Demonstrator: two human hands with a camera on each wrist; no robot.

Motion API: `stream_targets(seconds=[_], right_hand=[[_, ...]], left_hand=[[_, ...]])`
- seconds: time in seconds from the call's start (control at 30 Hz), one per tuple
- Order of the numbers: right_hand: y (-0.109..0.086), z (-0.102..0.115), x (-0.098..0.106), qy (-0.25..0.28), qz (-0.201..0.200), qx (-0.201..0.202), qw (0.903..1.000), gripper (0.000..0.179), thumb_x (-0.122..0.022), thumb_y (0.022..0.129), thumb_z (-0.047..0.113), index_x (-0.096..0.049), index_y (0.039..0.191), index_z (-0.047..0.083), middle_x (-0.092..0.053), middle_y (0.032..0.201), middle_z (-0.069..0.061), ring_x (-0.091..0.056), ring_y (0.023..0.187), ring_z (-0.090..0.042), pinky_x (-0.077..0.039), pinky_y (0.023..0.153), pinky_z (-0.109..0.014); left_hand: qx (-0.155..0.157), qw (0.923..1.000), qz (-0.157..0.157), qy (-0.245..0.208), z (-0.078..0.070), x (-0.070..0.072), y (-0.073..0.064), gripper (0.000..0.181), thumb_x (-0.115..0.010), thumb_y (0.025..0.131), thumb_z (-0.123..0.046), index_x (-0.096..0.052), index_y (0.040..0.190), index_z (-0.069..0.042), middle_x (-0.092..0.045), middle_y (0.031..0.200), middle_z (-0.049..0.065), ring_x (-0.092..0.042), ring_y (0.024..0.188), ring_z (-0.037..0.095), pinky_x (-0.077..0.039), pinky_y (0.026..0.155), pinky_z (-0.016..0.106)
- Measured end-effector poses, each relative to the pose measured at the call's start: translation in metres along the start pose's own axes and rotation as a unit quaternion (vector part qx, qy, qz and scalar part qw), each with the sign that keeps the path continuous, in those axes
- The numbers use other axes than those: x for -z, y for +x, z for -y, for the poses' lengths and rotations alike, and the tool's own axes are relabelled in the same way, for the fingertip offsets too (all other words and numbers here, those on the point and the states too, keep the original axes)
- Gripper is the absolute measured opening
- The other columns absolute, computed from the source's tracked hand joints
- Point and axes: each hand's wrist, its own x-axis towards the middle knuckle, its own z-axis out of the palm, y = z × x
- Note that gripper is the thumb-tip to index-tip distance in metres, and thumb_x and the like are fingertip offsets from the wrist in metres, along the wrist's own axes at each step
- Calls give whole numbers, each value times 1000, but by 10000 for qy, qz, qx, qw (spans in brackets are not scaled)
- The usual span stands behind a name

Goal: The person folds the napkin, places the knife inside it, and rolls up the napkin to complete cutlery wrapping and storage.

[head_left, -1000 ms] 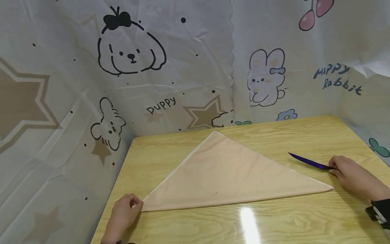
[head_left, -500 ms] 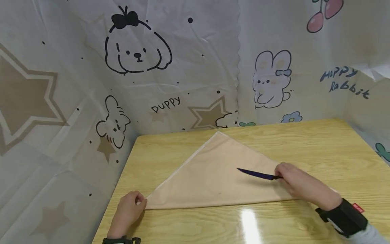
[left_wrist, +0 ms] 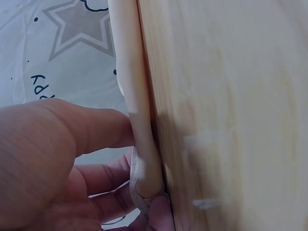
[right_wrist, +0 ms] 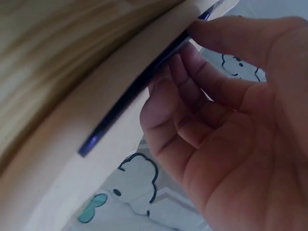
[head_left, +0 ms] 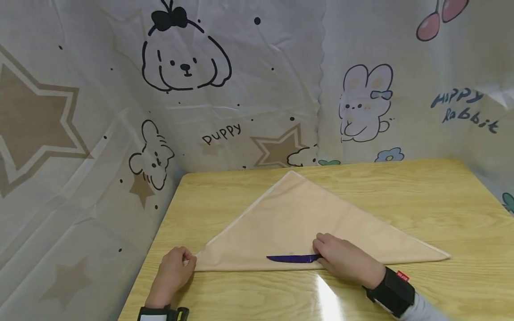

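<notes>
A peach cloth (head_left: pixel 281 223) with a pale edge lies folded into a triangle on the table, its long side toward me. At its left corner my left hand (head_left: pixel 172 272) pinches the fabric; the left wrist view shows the cloth corner (left_wrist: pixel 147 168) between thumb and fingers. A purple-blue knife (head_left: pixel 292 259) with a dark handle is in my right hand (head_left: pixel 345 258), thumb and fingers pinching it, as the knife (right_wrist: pixel 144 79) in the right wrist view also shows. Its tip points left, over the cloth near the front fold. Whether the blade touches the cloth I cannot tell.
The light wood-grain table (head_left: pixel 425 205) extends around the cloth, with a bright reflection near its front. A printed curtain (head_left: pixel 241 80) with cartoon animals and stars stands behind it and along both sides.
My right hand has carried the knife leftward and nearer to me, from beyond the cloth's right end to its front middle. The left hand has stayed on the corner; the head view has shifted slightly.
</notes>
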Motion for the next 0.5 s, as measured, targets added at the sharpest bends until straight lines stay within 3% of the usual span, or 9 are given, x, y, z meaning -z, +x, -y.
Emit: stream_targets(seconds=[0.27,0.5], right_hand=[[3,4,-7,-52,-165,227,9996,7,-66,87,15,-61,88,18,-47,83,8,-44,74,-6,-47,61,-24],[-21,-7,9,453,12,-458,9979,20,-70,87,24,-62,105,17,-50,95,7,-44,78,-5,-46,64,-25]], left_hand=[[44,9999,69,-90,-2,-5,4,13,-63,87,-15,-62,81,-4,-57,80,8,-51,70,21,-45,63,38],[163,9998,76,-66,-4,-6,2,12,-62,87,-16,-62,82,-5,-57,81,8,-51,72,22,-45,65,39]])
